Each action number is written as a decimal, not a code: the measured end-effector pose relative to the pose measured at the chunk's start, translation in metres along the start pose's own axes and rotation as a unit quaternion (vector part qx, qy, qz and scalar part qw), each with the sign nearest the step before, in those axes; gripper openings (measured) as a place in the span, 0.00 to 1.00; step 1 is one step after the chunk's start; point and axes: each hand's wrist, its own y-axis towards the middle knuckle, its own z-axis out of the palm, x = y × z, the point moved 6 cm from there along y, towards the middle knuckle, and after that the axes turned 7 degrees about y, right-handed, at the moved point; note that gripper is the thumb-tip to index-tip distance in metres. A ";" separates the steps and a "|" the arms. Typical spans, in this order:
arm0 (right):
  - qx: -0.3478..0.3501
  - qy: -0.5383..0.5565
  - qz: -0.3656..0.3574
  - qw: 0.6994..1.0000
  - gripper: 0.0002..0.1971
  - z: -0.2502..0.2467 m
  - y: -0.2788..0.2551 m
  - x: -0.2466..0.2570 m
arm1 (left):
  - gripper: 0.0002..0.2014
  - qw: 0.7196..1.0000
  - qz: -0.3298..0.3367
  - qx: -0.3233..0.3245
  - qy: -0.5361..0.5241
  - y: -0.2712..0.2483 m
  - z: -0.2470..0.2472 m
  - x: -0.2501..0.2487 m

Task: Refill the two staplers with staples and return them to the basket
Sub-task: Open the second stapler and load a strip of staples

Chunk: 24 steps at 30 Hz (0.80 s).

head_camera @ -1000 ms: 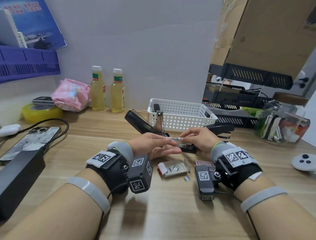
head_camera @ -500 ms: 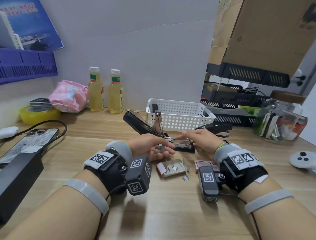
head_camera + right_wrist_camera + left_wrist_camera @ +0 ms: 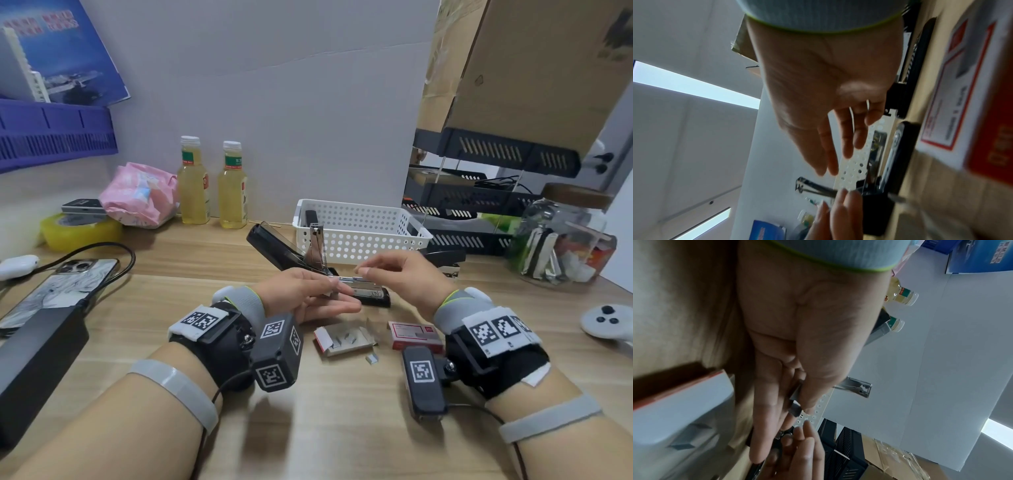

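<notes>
left hand (image 3: 301, 291) fingers (image 3: 809, 395) are pinching a staple strip (image 3: 795, 394) at the open stapler (image 3: 342, 274) channel; right hand (image 3: 397, 270) fingers are hanging slack, holding nothing. the strip is best kept level, sliding rearward. the basket (image 3: 359, 236) is standing just behind, the bench (image 3: 325, 428) lying open nearer the person.

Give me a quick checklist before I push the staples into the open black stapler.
1. Black plastic stapler lid swung back: ok.
2. Its metal staple channel exposed: ok.
3. Grey staple strip pinched in left hand: ok.
4. Right hand free, fingers relaxed above the channel: ok.
5. Strip lined up with the channel: cannot tell.
6. Second black stapler, lying by the white perforated basket, refilled: cannot tell.
</notes>
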 end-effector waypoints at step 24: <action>-0.028 0.106 -0.006 0.994 0.05 0.023 -0.002 0.013 | 0.17 0.990 0.007 -0.042 0.131 0.005 -0.003 0.000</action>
